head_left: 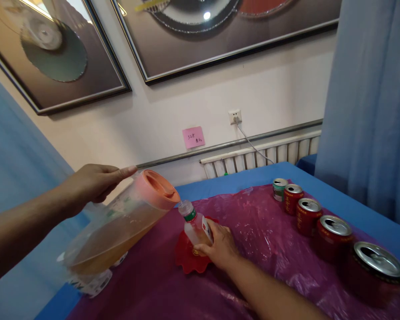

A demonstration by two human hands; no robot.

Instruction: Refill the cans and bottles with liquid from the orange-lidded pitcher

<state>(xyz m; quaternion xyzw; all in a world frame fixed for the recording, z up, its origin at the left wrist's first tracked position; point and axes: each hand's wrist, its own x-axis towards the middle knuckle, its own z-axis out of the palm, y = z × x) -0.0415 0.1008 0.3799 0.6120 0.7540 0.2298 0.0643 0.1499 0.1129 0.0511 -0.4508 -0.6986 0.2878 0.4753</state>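
My left hand [93, 184] is wrapped round the handle side of a translucent plastic pitcher [116, 226] with an orange lid. The pitcher is tipped to the right and has yellowish-brown liquid along its lower side. Its lid end hangs just above the mouth of a small clear plastic bottle [195, 226] with a green neck band. I cannot make out a stream between them. Closed round the bottle's right side is my right hand [222, 242]. Under the bottle lies a red scalloped-edge mat or dish [190, 262].
Several opened drink cans, mostly red [308, 215], stand in a row on the right over purple plastic sheeting [263, 262]. The sheeting covers a blue surface [216, 184]. A labelled container [95, 284] shows partly behind the pitcher. A radiator [283, 153] and blue curtain [370, 111] are beyond.
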